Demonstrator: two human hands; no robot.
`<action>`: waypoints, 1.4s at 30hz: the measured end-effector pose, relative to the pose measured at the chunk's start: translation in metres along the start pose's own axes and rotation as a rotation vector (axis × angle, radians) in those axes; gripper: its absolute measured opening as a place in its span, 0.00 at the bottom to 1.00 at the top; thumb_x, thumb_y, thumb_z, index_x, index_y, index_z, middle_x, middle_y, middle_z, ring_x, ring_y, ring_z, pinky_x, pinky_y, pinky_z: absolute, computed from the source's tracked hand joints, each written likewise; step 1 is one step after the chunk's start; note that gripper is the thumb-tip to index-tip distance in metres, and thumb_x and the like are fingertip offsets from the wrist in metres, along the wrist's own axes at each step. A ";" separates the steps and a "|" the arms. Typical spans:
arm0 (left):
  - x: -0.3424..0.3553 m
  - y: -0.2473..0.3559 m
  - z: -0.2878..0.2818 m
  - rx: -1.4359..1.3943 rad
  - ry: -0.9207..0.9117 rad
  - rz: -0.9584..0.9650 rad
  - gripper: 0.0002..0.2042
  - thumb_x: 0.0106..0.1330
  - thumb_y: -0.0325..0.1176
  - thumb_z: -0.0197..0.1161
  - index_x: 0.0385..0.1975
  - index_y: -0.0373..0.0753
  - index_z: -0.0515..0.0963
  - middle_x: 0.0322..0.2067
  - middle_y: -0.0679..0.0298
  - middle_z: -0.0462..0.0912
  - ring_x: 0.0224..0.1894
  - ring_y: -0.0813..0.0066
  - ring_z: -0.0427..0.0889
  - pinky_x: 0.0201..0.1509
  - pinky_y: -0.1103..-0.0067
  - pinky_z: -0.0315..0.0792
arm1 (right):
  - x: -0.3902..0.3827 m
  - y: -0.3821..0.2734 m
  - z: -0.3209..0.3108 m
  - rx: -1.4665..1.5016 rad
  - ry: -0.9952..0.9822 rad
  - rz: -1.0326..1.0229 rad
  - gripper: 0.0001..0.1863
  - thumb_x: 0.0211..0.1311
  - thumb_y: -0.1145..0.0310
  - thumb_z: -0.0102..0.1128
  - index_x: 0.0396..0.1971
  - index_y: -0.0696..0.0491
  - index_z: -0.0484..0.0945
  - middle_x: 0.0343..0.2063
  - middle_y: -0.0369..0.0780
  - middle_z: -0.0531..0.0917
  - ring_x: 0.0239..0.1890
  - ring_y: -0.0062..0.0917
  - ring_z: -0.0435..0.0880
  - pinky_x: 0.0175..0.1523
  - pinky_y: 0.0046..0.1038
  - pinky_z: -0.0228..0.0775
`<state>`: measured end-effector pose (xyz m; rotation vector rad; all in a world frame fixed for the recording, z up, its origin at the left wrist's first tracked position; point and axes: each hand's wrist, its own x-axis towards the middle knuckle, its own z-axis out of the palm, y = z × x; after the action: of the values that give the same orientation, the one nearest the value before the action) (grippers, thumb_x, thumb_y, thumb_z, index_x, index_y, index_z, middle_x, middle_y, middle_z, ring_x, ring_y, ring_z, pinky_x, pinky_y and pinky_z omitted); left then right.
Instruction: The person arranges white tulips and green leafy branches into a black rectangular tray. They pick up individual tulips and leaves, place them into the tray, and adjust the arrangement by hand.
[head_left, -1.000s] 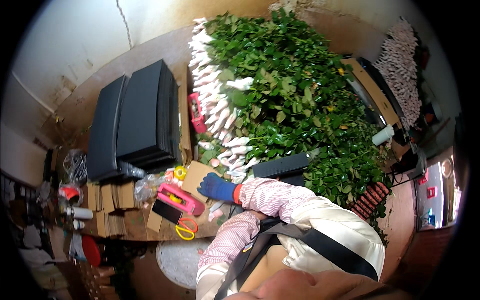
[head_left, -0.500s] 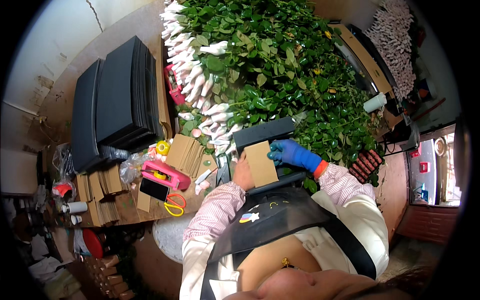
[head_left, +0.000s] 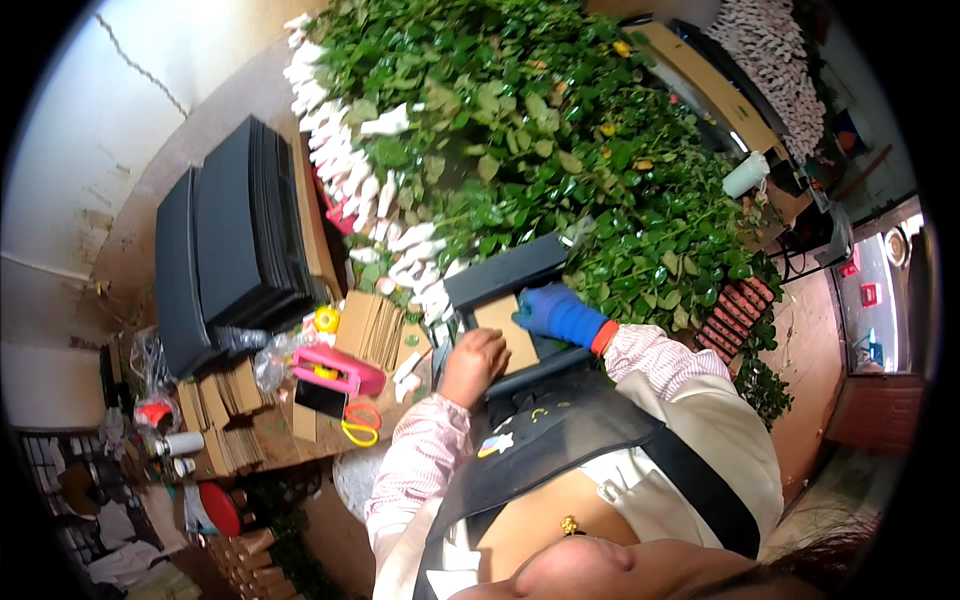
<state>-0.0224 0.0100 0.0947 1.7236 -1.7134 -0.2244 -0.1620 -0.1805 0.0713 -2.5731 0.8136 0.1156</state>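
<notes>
Evidently, we are dealing with a flat piece of cardboard, located in front of the chest between two dark strips: a black board on the far side and a dark bar on the near side. By our judgement, the piece is light and fairly stiff, dry rather than slippery, and not fragile, although its corners may crease if pressed hard. We would take hold of it at opposite side edges, fingers flat, and avoid bending it across the middle.

We see the left hand, bare, palm down over the left part of the piece, with its fingers bent and close together. The right hand, in a blue glove, has its fingers curled at the upper right edge. We cannot tell whether either hand pinches the cardboard, since the thumbs' contact is hidden.

In appearance, the piece is plain tan and matt, with straight edges; we see no marking on its exposed face. Similar tan pieces stand in a stack to the left.
</notes>
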 end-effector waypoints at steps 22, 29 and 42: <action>0.002 0.009 0.003 0.060 -0.051 -0.090 0.05 0.65 0.29 0.70 0.38 0.36 0.86 0.43 0.58 0.88 0.46 0.58 0.87 0.63 0.61 0.78 | 0.160 0.011 -0.233 -0.128 0.473 -0.184 0.26 0.63 0.63 0.64 0.62 0.44 0.77 0.52 0.40 0.85 0.47 0.40 0.86 0.54 0.42 0.79; 0.006 0.003 0.009 0.112 -0.045 -0.099 0.08 0.64 0.32 0.72 0.40 0.39 0.87 0.43 0.62 0.88 0.45 0.62 0.88 0.60 0.64 0.80 | 0.179 0.098 -0.101 -0.369 -0.016 -0.330 0.30 0.64 0.58 0.59 0.65 0.51 0.74 0.50 0.49 0.84 0.48 0.48 0.85 0.52 0.47 0.76; -0.005 -0.031 0.023 -0.016 -0.234 -0.054 0.15 0.65 0.37 0.69 0.49 0.40 0.85 0.51 0.63 0.85 0.55 0.65 0.84 0.67 0.58 0.73 | 0.367 0.045 -0.377 -0.466 0.763 -0.567 0.54 0.57 0.48 0.73 0.79 0.49 0.53 0.72 0.50 0.67 0.73 0.46 0.66 0.77 0.47 0.55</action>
<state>-0.0103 0.0034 0.0580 1.7911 -1.8246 -0.4793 0.0959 -0.5693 0.3180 -3.2074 0.2460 -1.0036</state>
